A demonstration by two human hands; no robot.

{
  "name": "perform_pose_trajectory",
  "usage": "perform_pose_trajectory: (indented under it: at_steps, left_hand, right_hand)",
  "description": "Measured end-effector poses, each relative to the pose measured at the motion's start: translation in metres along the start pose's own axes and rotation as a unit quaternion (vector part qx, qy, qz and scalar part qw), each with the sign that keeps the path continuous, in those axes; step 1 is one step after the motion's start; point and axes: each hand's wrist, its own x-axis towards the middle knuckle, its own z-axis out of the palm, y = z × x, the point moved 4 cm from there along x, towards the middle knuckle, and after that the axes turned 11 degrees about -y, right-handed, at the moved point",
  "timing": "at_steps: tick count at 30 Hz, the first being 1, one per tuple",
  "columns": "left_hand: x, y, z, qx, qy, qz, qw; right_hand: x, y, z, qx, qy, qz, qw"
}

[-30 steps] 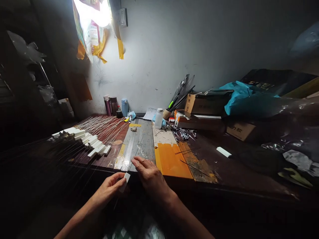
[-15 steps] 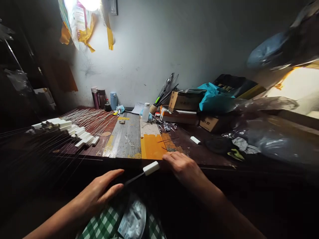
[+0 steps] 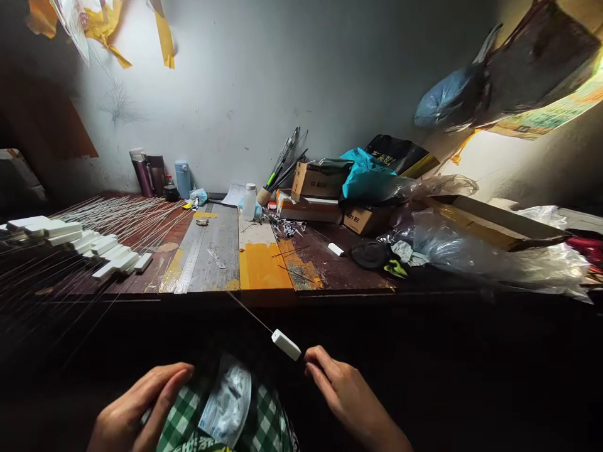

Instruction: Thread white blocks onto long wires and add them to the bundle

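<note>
A small white block [image 3: 286, 345] hangs in the air in front of the table edge, tilted down to the right. From its upper-left end a thin wire [image 3: 249, 312] runs up towards the table edge. Close by the block's lower-right end, my right hand [image 3: 336, 383] is closed in a pinch; the block appears held by its wire there, though the wire between the fingers is too fine to see. My left hand [image 3: 146, 402] is apart from the block at lower left, thumb and fingers pressed together; anything between them is hidden.
White blocks [image 3: 110, 254] with long thin wires lie piled on the table's left side, wires sticking out past the front edge. Bottles [image 3: 183, 179], boxes [image 3: 323, 179], a loose white block [image 3: 336, 250] and plastic bags [image 3: 452, 242] are farther back. A face mask [image 3: 228, 402] lies on my checked apron.
The view has turned right. My right hand came down from the table edge, and the block's tilt reversed. My left hand moved away from the block, and its thumb and fingers came together.
</note>
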Motion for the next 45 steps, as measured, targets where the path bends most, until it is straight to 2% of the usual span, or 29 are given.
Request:
perform_pose_trajectory:
  at_steps: [3, 5, 8, 11, 16, 27, 30, 33, 36, 38, 40, 45]
  left_hand:
    - [0.015, -0.016, 0.015, -0.122, -0.046, -0.098, 0.987]
    - [0.029, -0.021, 0.021, -0.223, -0.049, -0.128, 0.965]
    - [0.050, -0.028, 0.024, -0.352, -0.009, -0.135, 0.926]
    - [0.061, -0.038, 0.023, -0.408, 0.041, -0.141, 0.901]
    - [0.065, -0.053, 0.023, -0.419, 0.063, -0.166, 0.890]
    - [0.066, -0.059, 0.028, -0.425, 0.060, -0.194, 0.882]
    - [0.059, -0.057, 0.039, -0.409, 0.032, -0.189, 0.892]
    - [0.040, -0.055, 0.062, -0.349, -0.035, -0.189, 0.917]
    - [0.019, -0.049, 0.091, -0.354, -0.140, -0.193, 0.904]
    - [0.011, -0.045, 0.102, -0.371, -0.178, -0.178, 0.894]
    - [0.009, -0.043, 0.106, -0.372, -0.183, -0.173, 0.893]
    - [0.010, -0.050, 0.102, -0.369, -0.145, -0.186, 0.899]
  right_hand:
    - [0.001, -0.006, 0.029, 0.039, -0.055, -0.012, 0.998]
    - [0.002, -0.011, 0.045, 0.043, -0.086, -0.024, 0.995]
    - [0.003, -0.015, 0.064, 0.038, -0.122, -0.037, 0.991]
    - [0.004, -0.016, 0.074, 0.040, -0.128, -0.055, 0.989]
    - [0.009, -0.015, 0.080, 0.034, -0.119, -0.057, 0.991]
    - [0.017, -0.004, 0.098, 0.059, -0.123, 0.013, 0.991]
    - [0.019, -0.002, 0.100, 0.097, -0.099, 0.028, 0.990]
    - [0.020, -0.005, 0.101, 0.144, -0.078, 0.026, 0.986]
    - [0.023, -0.012, 0.104, 0.178, -0.075, 0.006, 0.981]
    - [0.026, -0.018, 0.106, 0.190, -0.077, -0.011, 0.979]
    - [0.028, -0.023, 0.108, 0.194, -0.083, -0.025, 0.977]
    - [0.031, -0.029, 0.113, 0.181, -0.091, -0.046, 0.978]
